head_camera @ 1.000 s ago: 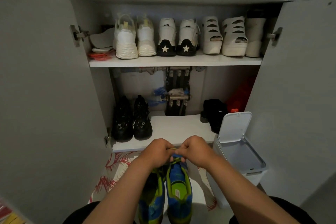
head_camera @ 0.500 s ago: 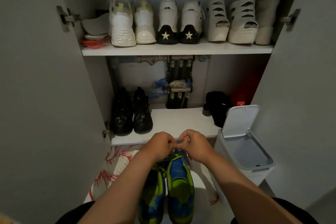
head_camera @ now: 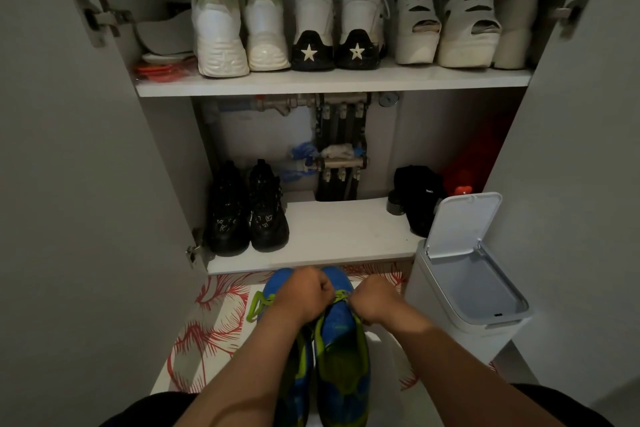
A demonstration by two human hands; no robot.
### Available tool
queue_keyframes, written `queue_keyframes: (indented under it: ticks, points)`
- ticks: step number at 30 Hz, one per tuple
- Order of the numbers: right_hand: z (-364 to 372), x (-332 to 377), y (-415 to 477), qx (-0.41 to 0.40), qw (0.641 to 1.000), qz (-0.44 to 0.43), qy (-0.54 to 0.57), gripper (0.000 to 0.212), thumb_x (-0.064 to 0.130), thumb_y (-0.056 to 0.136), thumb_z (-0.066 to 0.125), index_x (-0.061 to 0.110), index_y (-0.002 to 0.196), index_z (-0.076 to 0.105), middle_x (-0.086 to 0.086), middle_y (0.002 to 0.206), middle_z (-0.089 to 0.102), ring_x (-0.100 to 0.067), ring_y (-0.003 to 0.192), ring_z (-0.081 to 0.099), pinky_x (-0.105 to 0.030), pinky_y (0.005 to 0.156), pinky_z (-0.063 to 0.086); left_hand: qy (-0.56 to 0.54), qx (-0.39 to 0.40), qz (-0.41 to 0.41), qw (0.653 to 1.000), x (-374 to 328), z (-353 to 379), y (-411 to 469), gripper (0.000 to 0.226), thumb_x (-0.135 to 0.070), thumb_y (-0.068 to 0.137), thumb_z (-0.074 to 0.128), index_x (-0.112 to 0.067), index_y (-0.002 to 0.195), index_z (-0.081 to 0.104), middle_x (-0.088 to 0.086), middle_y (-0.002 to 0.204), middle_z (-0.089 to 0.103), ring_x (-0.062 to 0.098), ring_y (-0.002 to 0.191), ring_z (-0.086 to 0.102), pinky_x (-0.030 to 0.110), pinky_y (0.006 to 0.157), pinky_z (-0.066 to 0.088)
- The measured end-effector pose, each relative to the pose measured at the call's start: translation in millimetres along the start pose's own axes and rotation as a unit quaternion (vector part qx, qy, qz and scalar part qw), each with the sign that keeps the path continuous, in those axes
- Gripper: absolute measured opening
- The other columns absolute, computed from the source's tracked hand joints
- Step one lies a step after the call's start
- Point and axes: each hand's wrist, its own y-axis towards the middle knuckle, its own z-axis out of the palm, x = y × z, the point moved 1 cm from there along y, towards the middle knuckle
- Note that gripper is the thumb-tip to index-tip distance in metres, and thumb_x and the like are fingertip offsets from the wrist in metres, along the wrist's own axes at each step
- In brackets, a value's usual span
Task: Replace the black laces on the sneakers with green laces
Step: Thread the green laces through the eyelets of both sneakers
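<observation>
**Both fists tight on a green lace, in front of the open shoe cupboard**

The cupboard [head_camera: 86, 184] fills the wall ahead, with both doors swung wide. Its upper shelf [head_camera: 332, 84] carries a row of white shoes [head_camera: 221, 31], heels outward. A pair of black boots [head_camera: 247, 211] stands at the left of the lower shelf [head_camera: 339, 236].

A white bin [head_camera: 446, 333] sits on the floor by the right door, its lid [head_camera: 462, 224] tipped up. A mat [head_camera: 211, 322] with a red branching pattern lies on the floor in front of the cupboard.

The blue and green sneakers [head_camera: 341, 357] stand side by side on the mat, toes pointing at the cupboard, just short of the lower shelf.

The person's left hand [head_camera: 304, 291] is balled into a fist over the toes of the pair. The right hand [head_camera: 374, 302] is curled beside it, a little apart.

A green lace [head_camera: 341, 296] on the right-hand sneaker stretches across the gap between them. The right hand pinches one end, and the other end runs into the left fist. The fingers there are closed too far to show the hold itself.

A green loop [head_camera: 256, 305] hangs loose off the left sneaker's toe.
</observation>
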Motion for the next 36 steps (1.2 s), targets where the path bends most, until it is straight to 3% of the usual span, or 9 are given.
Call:
queue_keyframes:
  ticks: [3, 5, 10, 15, 18, 21, 27, 33, 36]
  points:
    - [-1.9, -4.3, 6.2, 0.01, 0.999, 0.024, 0.033, 0.019, 0.007, 0.081, 0.06, 0.005, 0.062, 0.062, -0.009, 0.057, 0.061, -0.027, 0.059, 0.065, -0.022, 0.045, 0.041, -0.009, 0.012, 0.01, 1.0, -0.8, 7.7, 1.8, 0.024, -0.027, 0.087, 0.06, -0.016, 0.068, 0.069, -0.002, 0.076, 0.072, 0.015, 0.077, 0.068, 0.034, 0.074, 0.058]
    - [-3.4, -6.8, 7.3, 0.02, 0.998, 0.041, 0.05, 0.011, 0.004, 0.081, 0.064, -0.005, 0.079, 0.07, -0.01, 0.058, 0.062, -0.022, 0.046, 0.059, -0.019, 0.038, 0.035, -0.002, 0.017, 0.02, 1.0, -1.2, 12.9, 1.9, 0.027, -0.026, 0.089, 0.058, -0.015, 0.065, 0.065, 0.003, 0.075, 0.07, 0.02, 0.076, 0.067, 0.035, 0.07, 0.057]
    - [-3.5, -8.8, 10.6, 0.054, 0.995, 0.053, 0.071, 0.019, -0.002, 0.084, 0.069, -0.004, 0.103, 0.071, -0.013, 0.085, 0.067, -0.015, 0.046, 0.058, -0.014, 0.03, 0.032, 0.002, 0.023, 0.024, 0.999, 2.1, 21.5, 6.6, 0.025, -0.023, 0.091, 0.058, -0.009, 0.075, 0.072, 0.007, 0.079, 0.072, 0.02, 0.077, 0.067, 0.037, 0.071, 0.058]
    - [-1.6, -9.8, 9.5, 0.048, 0.991, 0.069, 0.108, 0.017, 0.002, 0.082, 0.07, -0.003, 0.098, 0.073, -0.016, 0.082, 0.068, -0.028, 0.07, 0.069, -0.015, 0.033, 0.032, 0.006, 0.021, 0.017, 1.0, 1.4, 28.0, 7.7, 0.023, -0.024, 0.091, 0.058, -0.012, 0.081, 0.075, 0.004, 0.084, 0.074, 0.019, 0.08, 0.068, 0.04, 0.075, 0.059]
    - [-3.7, -8.8, 6.6, 0.053, 0.989, 0.069, 0.119, 0.014, 0.002, 0.084, 0.068, -0.006, 0.095, 0.071, -0.015, 0.073, 0.066, -0.022, 0.058, 0.065, -0.015, 0.035, 0.032, 0.007, 0.007, 0.008, 1.0, 0.4, 31.6, 6.5, 0.021, -0.025, 0.09, 0.061, -0.015, 0.079, 0.076, 0.001, 0.082, 0.074, 0.017, 0.078, 0.067, 0.038, 0.073, 0.059]
    - [-7.2, -8.6, -1.8, 0.048, 0.986, 0.06, 0.146, 0.013, -0.001, 0.086, 0.061, -0.001, 0.073, 0.064, -0.01, 0.059, 0.055, -0.015, 0.04, 0.052, -0.012, 0.035, 0.029, -0.001, -0.001, 0.001, 1.0, 0.2, 33.9, 7.6, 0.019, -0.026, 0.088, 0.065, -0.015, 0.077, 0.076, 0.0, 0.078, 0.072, 0.017, 0.076, 0.067, 0.036, 0.072, 0.058]
    - [-3.0, -16.7, -5.5, 0.014, 0.987, 0.0, 0.162, 0.011, 0.004, 0.082, 0.067, -0.002, 0.077, 0.074, -0.01, 0.06, 0.059, -0.014, 0.046, 0.053, -0.013, 0.034, 0.029, -0.01, 0.009, -0.007, 1.0, -3.7, 32.1, 9.1, 0.011, -0.022, 0.084, 0.069, -0.017, 0.081, 0.079, 0.001, 0.085, 0.075, 0.016, 0.08, 0.069, 0.028, 0.073, 0.056]
    - [-0.2, -18.7, -4.1, 0.027, 0.997, -0.046, 0.05, 0.024, -0.002, 0.082, 0.064, 0.011, 0.062, 0.063, -0.003, 0.055, 0.053, -0.014, 0.051, 0.052, -0.016, 0.038, 0.032, 0.026, 0.013, 0.008, 1.0, -3.0, 24.0, 11.5, 0.011, -0.014, 0.077, 0.073, -0.019, 0.082, 0.064, 0.0, 0.089, 0.069, 0.018, 0.087, 0.065, 0.034, 0.082, 0.056]
    - [-9.7, -21.4, -0.4, 0.008, 0.999, -0.034, 0.019, 0.031, 0.0, 0.091, 0.053, 0.015, 0.064, 0.051, -0.004, 0.067, 0.054, -0.016, 0.062, 0.054, -0.02, 0.055, 0.044, 0.06, 0.022, 0.015, 0.998, -2.4, 17.5, 10.9, 0.023, -0.015, 0.077, 0.076, -0.023, 0.092, 0.061, -0.005, 0.093, 0.064, 0.017, 0.091, 0.062, 0.032, 0.082, 0.054]
